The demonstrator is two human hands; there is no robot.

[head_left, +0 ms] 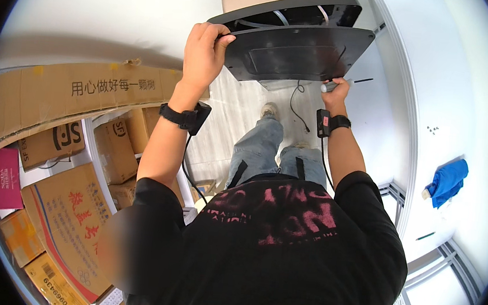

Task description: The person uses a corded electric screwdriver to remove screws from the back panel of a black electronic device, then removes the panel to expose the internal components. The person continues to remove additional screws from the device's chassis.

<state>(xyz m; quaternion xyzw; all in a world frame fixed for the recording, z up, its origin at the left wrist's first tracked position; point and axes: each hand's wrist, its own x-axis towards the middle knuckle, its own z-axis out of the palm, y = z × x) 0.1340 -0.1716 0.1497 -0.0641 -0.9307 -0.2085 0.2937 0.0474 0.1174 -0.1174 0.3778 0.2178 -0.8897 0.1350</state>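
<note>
A black plastic cover panel (287,50) with rounded corners stands out in front of a black-framed housing (325,14) on a beige box-shaped body. Through the gap between them I see pale cables. My left hand (203,50) is closed round the panel's upper left corner, thumb on the front face. Just below the panel's lower right edge, my right hand (336,95) is closed on a screwdriver (328,86). Its grey handle shows on the left of the fist and a thin dark shaft points right. The fingertips are close to the panel; whether they touch it I cannot tell.
A black cord (296,102) hangs below the panel toward the floor. To the left, shelves hold several cardboard boxes (64,212) behind a long cardboard sheet (40,91). A white table (456,113) on the right bears a blue cloth (448,181) and a green pen-like stick (426,236).
</note>
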